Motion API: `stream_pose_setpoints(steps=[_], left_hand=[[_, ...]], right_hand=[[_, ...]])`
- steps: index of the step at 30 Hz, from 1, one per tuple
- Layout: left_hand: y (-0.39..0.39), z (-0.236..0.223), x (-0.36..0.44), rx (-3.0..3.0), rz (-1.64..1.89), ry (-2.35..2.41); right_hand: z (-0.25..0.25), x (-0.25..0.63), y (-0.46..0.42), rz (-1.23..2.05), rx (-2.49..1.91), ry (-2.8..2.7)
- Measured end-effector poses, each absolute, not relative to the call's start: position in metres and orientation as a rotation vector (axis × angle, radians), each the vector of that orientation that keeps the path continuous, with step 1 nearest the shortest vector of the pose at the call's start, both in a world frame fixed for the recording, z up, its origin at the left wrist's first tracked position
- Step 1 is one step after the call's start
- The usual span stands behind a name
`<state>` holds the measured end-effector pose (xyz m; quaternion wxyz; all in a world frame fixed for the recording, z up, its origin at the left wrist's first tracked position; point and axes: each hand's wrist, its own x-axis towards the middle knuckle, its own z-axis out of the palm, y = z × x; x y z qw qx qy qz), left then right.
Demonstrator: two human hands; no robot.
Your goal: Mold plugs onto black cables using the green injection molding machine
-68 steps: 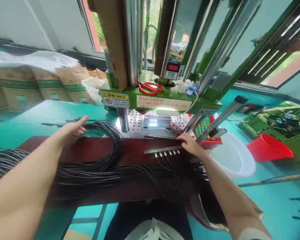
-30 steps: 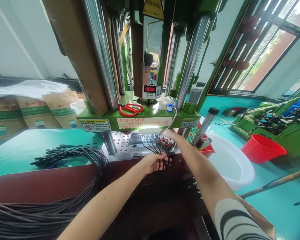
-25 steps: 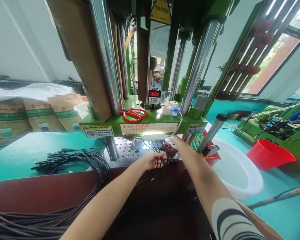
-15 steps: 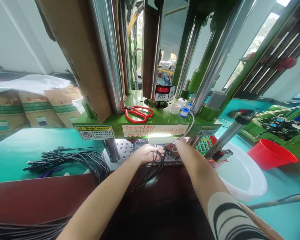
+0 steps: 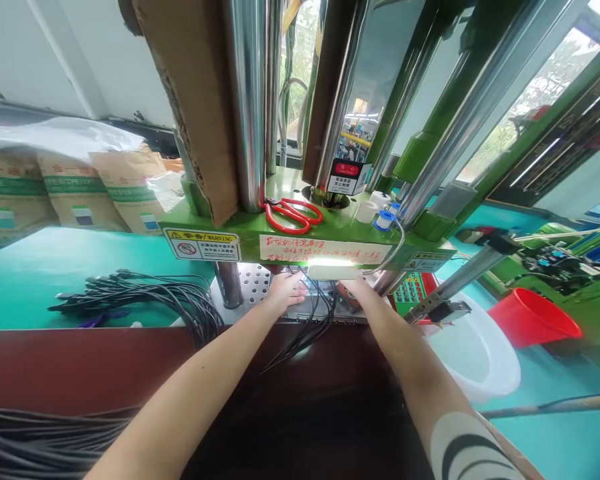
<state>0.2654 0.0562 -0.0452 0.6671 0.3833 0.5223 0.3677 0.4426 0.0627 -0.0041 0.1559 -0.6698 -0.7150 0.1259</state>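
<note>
My left hand [image 5: 286, 293] reaches under the front of a green press [image 5: 210, 223], its fingers stretched out beside black cables [image 5: 325, 313]. The cables no longer lie in its palm; their far ends reach in below the press and their loose ends hang over the front edge. My right hand [image 5: 351, 291] is also in under the press, right of the cables, near a brownish metal block. A white lamp bar [image 5: 334, 273] and my wrist hide most of its fingers, so its grip does not show.
Red-handled scissors [image 5: 295, 217] and white spools [image 5: 366, 212] lie on the press ledge. At left a bundle of black cables [image 5: 145, 297] rests on the green surface, with more cables [image 5: 40, 440] lower down. A red bucket [image 5: 530, 320] and white tub [image 5: 495, 360] stand at right.
My left hand has let go of the cables and moved left, its fingers now apart from them. The right hand stays under the press. The view has shifted slightly.
</note>
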Motion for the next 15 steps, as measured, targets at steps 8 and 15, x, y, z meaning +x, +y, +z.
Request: stream_pose_setpoints(steps=[8, 15], left_hand=[[0.051, -0.042, 0.259, 1.499, 0.832, 1.638], [0.048, -0.035, 0.255, 1.971, 0.645, 1.856]], right_hand=[[-0.022, 0.442, 0.045, 0.475, -1.966, -1.846], [-0.030, 0.440, 0.053, 0.530, -1.930, -1.663]])
